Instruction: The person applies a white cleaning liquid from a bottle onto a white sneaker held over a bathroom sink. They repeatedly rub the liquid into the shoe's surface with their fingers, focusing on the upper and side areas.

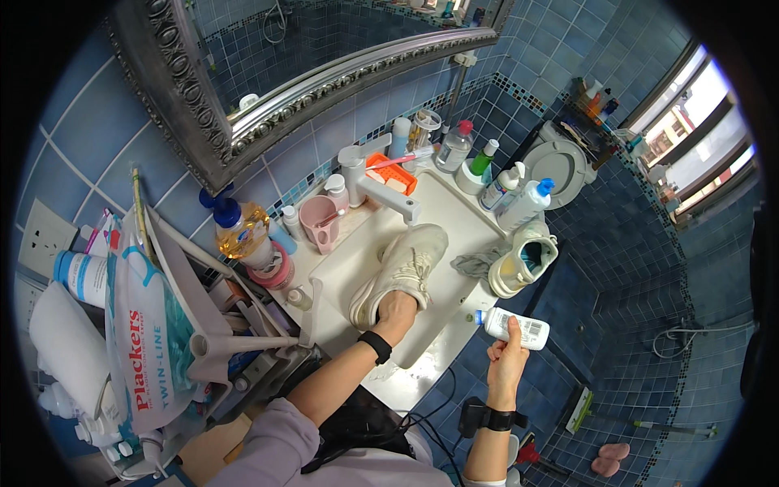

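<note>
My left hand (395, 313) is inside the opening of a white lace-up sneaker (411, 265), its fingers hidden by the shoe. The sneaker is over the white washbasin (450, 316), its toe near the spout of the white faucet (383, 189). To the right, past the basin's edge, my right hand (508, 362) grips a white plastic bottle (523, 329) with a blue cap, tilted so the cap points left. A second white sneaker (516, 268) stands on the basin's right rim, touching a grey wet cloth (478, 263).
Pump bottles (526, 201), a pink cup (319, 222) and an orange soap dish (392, 173) line the basin's back. A wall shelf (207, 329) crowded with toiletries is at left. Behind to the right stands a toilet (555, 173). Black cables (426, 420) hang before me.
</note>
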A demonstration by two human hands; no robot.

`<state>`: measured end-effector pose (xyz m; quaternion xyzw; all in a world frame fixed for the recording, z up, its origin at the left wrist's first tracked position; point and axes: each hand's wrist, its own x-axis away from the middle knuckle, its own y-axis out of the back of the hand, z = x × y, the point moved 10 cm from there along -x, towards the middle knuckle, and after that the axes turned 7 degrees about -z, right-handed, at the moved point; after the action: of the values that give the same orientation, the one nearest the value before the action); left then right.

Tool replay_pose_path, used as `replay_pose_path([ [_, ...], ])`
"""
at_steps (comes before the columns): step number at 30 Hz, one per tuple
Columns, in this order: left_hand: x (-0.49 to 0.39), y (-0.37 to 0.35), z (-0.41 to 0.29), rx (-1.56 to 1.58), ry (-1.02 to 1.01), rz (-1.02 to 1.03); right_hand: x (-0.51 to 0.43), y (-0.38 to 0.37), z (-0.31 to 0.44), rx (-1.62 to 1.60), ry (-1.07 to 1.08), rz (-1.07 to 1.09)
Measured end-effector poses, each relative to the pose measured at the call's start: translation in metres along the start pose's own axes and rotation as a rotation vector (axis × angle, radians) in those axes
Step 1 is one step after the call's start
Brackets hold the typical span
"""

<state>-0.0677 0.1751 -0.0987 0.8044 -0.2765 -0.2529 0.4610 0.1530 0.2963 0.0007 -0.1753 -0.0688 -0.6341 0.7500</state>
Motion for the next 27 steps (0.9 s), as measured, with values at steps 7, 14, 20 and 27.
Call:
replay_pose_path([
  [7,-0.007,-0.003,-0.015,-0.042,-0.091,-0.055,0.001,-0.003,0.003,-0.009,0.017,0.003],
  [14,-0.027,0.000,-0.006,0.014,-0.025,-0.086,0.004,-0.001,0.002,-0.005,0.004,-0.007],
  [20,-0.030,0.010,0.006,0.113,0.136,-0.045,0.002,-0.004,0.002,0.001,0.005,0.018],
  [27,-0.037,0.031,0.041,0.567,0.503,-0.059,0.003,-0.008,0.003,-0.012,0.014,0.048],
])
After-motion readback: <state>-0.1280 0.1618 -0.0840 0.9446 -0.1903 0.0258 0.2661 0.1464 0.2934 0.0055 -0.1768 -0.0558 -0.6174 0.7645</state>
